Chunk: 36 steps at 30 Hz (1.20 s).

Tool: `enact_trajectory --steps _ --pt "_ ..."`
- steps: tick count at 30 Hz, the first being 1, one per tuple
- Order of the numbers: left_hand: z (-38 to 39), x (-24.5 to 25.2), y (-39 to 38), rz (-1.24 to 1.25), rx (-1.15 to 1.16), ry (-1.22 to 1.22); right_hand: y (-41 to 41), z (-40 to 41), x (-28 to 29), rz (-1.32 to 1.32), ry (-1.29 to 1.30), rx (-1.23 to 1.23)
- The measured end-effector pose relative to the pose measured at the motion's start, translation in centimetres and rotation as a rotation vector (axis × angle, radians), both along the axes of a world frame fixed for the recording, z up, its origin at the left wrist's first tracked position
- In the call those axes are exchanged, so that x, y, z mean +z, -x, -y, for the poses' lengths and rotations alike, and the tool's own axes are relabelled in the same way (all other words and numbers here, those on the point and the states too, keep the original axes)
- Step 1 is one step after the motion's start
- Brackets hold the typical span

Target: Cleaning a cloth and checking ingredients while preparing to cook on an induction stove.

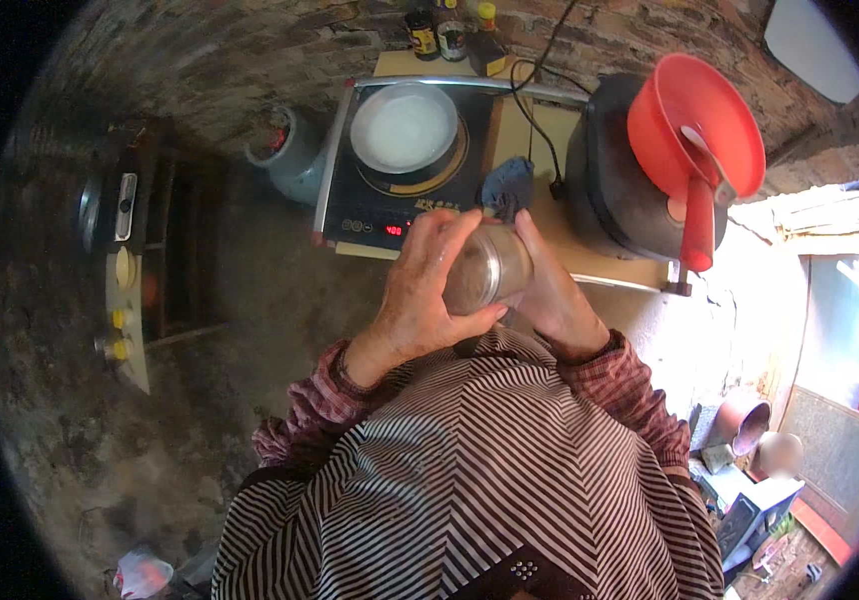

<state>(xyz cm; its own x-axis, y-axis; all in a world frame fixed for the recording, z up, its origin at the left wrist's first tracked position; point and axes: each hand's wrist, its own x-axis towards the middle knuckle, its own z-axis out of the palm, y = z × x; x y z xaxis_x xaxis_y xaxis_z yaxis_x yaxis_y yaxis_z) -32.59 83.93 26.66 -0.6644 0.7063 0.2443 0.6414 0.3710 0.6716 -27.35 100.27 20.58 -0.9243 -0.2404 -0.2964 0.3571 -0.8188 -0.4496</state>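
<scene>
A clear round jar [486, 266] is held sideways between my two hands in front of my striped apron [474, 450]. My left hand [422, 296] curls around its left end, thumb below and fingers above. My right hand [561, 292] grips the other end, its inner fingers partly hidden by the jar. Whether a lid is on it, I cannot tell. Just beyond the hands, a metal pan [405, 129] of whitish, cloudy liquid sits on a black induction cooker [336, 210] with red digits lit. A crumpled blue cloth [508, 182] lies at the cooker's right side.
On the dark rice cooker [602, 165] to the right rests a red plastic dipper [654, 112] with a metal spoon [707, 154] in it. A black power cord [542, 131] crosses the tabletop. Sauce bottles [422, 37] stand by the brick wall. A grey bucket [291, 161] is left of the table.
</scene>
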Motion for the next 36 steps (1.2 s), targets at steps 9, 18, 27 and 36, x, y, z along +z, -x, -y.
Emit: enact_trajectory --steps 9,18,27,36 --pt "4.8 0.9 6.9 -0.125 -0.276 0.058 5.2 4.1 1.5 0.200 0.041 0.180" --pt "9.6 1.0 16.1 -0.094 -0.313 0.078 14.2 8.3 0.8 0.208 -0.074 0.223" --pt "9.6 2.2 22.2 0.047 -0.278 0.140 18.8 9.3 2.1 0.219 0.007 0.128" --pt "9.9 2.3 28.8 0.669 -0.194 -0.219 20.6 8.8 0.3 0.104 0.015 0.190"
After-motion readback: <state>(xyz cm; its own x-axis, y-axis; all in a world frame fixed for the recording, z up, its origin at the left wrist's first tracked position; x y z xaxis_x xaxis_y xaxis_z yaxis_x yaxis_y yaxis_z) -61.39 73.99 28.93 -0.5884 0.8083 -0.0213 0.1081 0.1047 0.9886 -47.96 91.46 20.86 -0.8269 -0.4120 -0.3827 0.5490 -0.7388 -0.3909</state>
